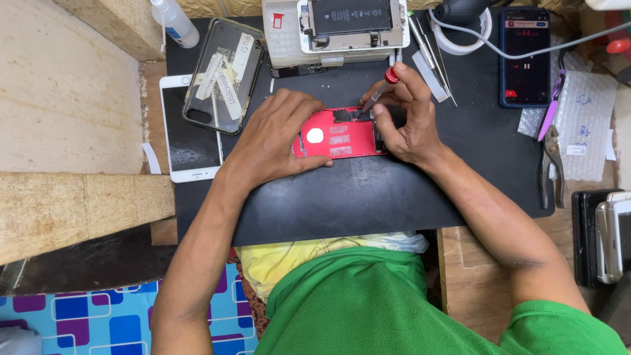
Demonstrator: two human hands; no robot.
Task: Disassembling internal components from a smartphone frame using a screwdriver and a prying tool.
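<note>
A red phone housing (338, 139) lies opened, inside up, on a black work mat (368, 197). My left hand (276, 135) presses flat on its left end and holds it down. My right hand (404, 115) grips a small screwdriver with a red cap (383, 87), its tip set into the upper middle of the housing. The right part of the housing is hidden under my right hand.
An opened phone with its battery showing (342, 26) lies at the mat's far edge, tweezers (430, 56) beside it. A clear case (223, 72) and a white phone (190, 131) sit left. A dark phone (524, 56), pliers (551, 164) and stacked phones (605, 236) are right.
</note>
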